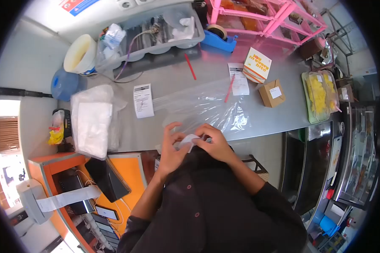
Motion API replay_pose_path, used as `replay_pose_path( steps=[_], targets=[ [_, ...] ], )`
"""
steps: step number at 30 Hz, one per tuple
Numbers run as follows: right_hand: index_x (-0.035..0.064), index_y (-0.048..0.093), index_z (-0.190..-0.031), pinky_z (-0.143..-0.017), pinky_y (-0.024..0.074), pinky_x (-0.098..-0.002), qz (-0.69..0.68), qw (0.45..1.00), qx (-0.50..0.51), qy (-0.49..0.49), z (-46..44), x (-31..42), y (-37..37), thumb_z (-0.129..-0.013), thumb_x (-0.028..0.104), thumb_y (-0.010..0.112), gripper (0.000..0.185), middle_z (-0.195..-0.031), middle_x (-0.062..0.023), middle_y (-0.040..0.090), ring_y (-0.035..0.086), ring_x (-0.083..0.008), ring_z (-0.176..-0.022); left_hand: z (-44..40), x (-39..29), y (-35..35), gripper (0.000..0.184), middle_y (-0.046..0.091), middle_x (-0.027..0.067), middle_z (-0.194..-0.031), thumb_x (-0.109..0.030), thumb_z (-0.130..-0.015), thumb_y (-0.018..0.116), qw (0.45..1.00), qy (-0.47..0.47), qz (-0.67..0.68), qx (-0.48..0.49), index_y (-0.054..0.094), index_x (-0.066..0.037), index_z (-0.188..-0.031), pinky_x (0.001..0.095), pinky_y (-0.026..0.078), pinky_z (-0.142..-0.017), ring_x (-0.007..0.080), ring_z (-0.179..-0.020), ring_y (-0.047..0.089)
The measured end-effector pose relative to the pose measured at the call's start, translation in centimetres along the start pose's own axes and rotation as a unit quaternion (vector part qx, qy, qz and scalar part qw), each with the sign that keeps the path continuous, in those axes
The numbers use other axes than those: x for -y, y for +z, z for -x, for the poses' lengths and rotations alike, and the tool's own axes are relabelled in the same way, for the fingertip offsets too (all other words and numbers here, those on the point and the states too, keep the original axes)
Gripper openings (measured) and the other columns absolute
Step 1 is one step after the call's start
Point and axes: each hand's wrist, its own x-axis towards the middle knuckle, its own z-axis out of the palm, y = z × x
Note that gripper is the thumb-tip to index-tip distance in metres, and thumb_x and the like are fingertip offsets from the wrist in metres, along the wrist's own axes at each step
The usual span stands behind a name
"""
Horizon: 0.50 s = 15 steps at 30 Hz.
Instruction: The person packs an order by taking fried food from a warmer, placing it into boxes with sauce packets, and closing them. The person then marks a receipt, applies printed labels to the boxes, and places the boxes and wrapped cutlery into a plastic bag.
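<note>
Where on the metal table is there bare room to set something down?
The metal table is bare between the left receipt and the upper red stick, and between the brown box and the yellow-filled containers. The middle is crowded: clear plastic spreads beyond the left hand and right hand, reaching toward the right receipt.

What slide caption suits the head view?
Left hand and right hand hold a small white piece at a grey counter.

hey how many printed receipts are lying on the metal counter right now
2. The left receipt lies near the white plastic bags; the right receipt lies beside the white-and-orange box. More may be hidden.
</note>
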Motion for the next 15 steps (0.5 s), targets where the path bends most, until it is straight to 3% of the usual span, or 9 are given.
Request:
replay_pose_path(
  steps=[3,9,12,15],
  targets=[
    [0.0002,0.067,-0.095,-0.071,0.0484,-0.0279,0.011,0.997,-0.061,0.042,0.9,-1.0,-6.0,-0.087,0.008,0.072,0.013,-0.097,-0.0065,0.063,0.061,-0.0158,-0.084,-3.6,-0.1,4.2,0.064,0.066,0.0087,-0.102,-0.002,-0.085,0.070,0.994,-0.084,0.044,0.056,0.037,-0.008,-0.140,0.0351,0.047,-0.093,0.0183,-0.100,0.063],
    [0.0002,0.068,-0.100,-0.073,0.0489,-0.0270,0.036,0.976,-0.194,0.097,1.9,-3.6,-18.5,-0.088,0.010,0.072,0.015,-0.096,-0.0052,0.065,0.061,-0.0135,-0.084,-13.1,0.7,8.8,0.056,0.060,0.0109,-0.127,-0.008,-0.085,0.074,0.983,-0.035,-0.157,0.088,0.049,-0.009,-0.135,0.0367,0.046,-0.097,0.0225,-0.113,0.059],
    [0.0011,0.067,-0.101,-0.074,0.0486,-0.0261,0.033,0.957,-0.252,0.141,1.5,-3.1,-23.3,-0.090,0.009,0.071,0.014,-0.095,-0.0035,0.066,0.060,-0.0111,-0.083,-19.6,-1.6,10.7,0.059,0.052,0.0146,-0.140,-0.008,-0.080,0.076,0.937,0.126,-0.308,0.107,0.052,-0.009,-0.134,0.0411,0.044,-0.103,0.0294,-0.125,0.054],
    [0.0022,0.067,-0.103,-0.075,0.0479,-0.0247,-0.022,0.959,-0.250,0.130,0.7,-3.4,-27.7,-0.092,0.008,0.070,0.013,-0.094,-0.0017,0.067,0.060,-0.0085,-0.083,-26.2,-5.0,14.1,0.075,0.042,0.0163,-0.151,-0.009,-0.073,0.078,0.865,0.216,-0.429,0.147,0.049,-0.015,-0.141,0.0478,0.033,-0.115,0.0357,-0.141,0.039]
  ],
)
